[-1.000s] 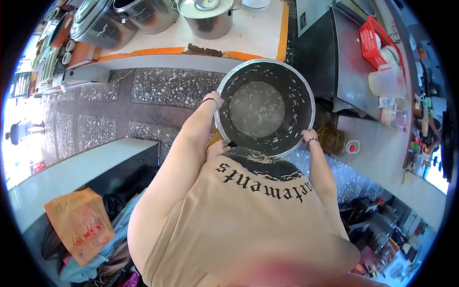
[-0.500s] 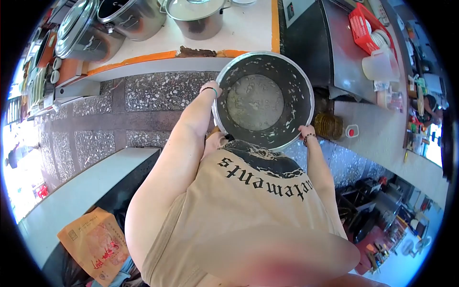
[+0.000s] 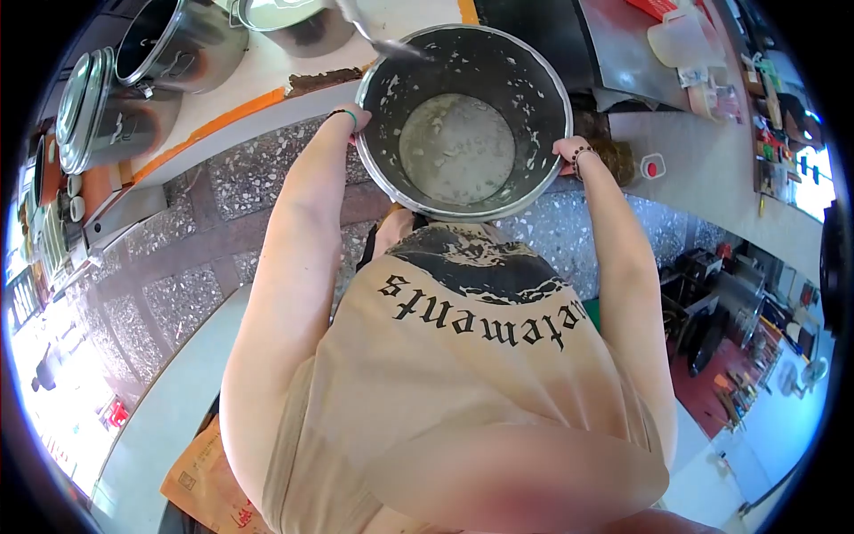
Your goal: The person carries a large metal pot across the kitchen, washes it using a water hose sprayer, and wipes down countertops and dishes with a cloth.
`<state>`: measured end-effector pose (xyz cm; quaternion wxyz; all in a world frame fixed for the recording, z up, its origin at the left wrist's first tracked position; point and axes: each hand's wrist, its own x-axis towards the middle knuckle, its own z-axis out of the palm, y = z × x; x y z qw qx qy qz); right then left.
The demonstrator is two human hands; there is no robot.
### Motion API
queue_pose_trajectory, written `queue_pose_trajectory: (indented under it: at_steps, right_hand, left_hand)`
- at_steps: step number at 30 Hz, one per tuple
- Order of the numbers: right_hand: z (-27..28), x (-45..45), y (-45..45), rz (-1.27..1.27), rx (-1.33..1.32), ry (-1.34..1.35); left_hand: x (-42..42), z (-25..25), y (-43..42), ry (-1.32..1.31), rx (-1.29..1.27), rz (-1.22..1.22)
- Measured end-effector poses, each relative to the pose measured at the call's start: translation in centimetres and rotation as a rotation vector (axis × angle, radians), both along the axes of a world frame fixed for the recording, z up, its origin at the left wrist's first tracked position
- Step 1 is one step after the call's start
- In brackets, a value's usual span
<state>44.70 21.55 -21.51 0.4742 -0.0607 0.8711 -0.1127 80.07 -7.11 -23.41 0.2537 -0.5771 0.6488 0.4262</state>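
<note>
A large, deep metal pot (image 3: 553, 84) is gripped between my two hands in front of my body. Cloudy, pale liquid (image 3: 458, 147) lies in its bottom, and white bits stick to the dark inner wall. My left hand (image 3: 358, 119) is closed on the left side of the rim. On the right, my right hand (image 3: 570, 153) grips the opposite side, its fingers partly hidden by the pot. A blurred, silvery long-handled utensil (image 3: 391, 44) reaches over the far left rim; its exact kind and any holder are not visible.
Tall steel pots (image 3: 191, 58) and a lidded pot (image 3: 302, 31) stand on the orange-edged counter at upper left. At right are a steel worktop (image 3: 636, 58), a translucent jug (image 3: 685, 40) and an amber container (image 3: 616, 162). Speckled stone floor (image 3: 249, 182) lies below.
The pot and both hands have shifted up and left in view, while the surroundings have turned. The silvery utensil now shows over the pot's far left rim.
</note>
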Motion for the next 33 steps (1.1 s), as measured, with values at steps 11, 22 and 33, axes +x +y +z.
queue_pose_trajectory:
  at_steps: [11, 22, 33]
  right_hand:
    - [-0.6, 0.6, 1.1, -0.041, 0.004, -0.005]
    - [-1.0, 1.7, 3.6, -0.065, -0.032, 0.049]
    - [-1.9, 2.3, 6.9, -0.091, 0.015, 0.031]
  left_hand:
    - [0.7, -1.0, 0.4, -0.001, -0.001, -0.066]
    - [0.3, -1.2, 1.4, -0.020, -0.066, -0.080]
    - [-0.8, -2.0, 2.6, 0.000, -0.164, -0.225]
